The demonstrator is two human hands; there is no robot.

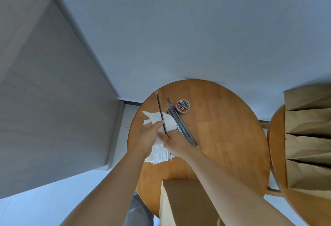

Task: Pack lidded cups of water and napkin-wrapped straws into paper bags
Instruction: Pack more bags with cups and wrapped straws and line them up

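A person is standing over a round wooden tabletop (223, 127), both bare arms reaching forward. The left hand (149, 134) is holding a white napkin (170, 122), fingers curled into the paper and thumb pressing close beside a single black straw (160, 109). The right hand (174, 142), just beside the left, is pinching the near end of that straw, and the far end is sticking out well beyond both hands. The straw is lying across the napkin but is not yet rolled inside it.

Directly under the hands a stack of napkins (159, 155) is sitting on the wood. Just right of the right hand a pile of loose straws (180, 127) is fanning outward, with a small tub of coloured paper clips (183, 106) beyond it. Far to the right of both hands, open paper bags (308, 127) are standing in a row on a second tabletop (275, 154). A cardboard box (182, 204) is sitting below the right forearm. No lidded cups are showing.

The risks, as I judge them: the thin napkin may be tearing or unrolling if the thumb is easing off, the straw may be sliding out of the loose wrap, and the right wrist may be knocking the loose pile off the edge.
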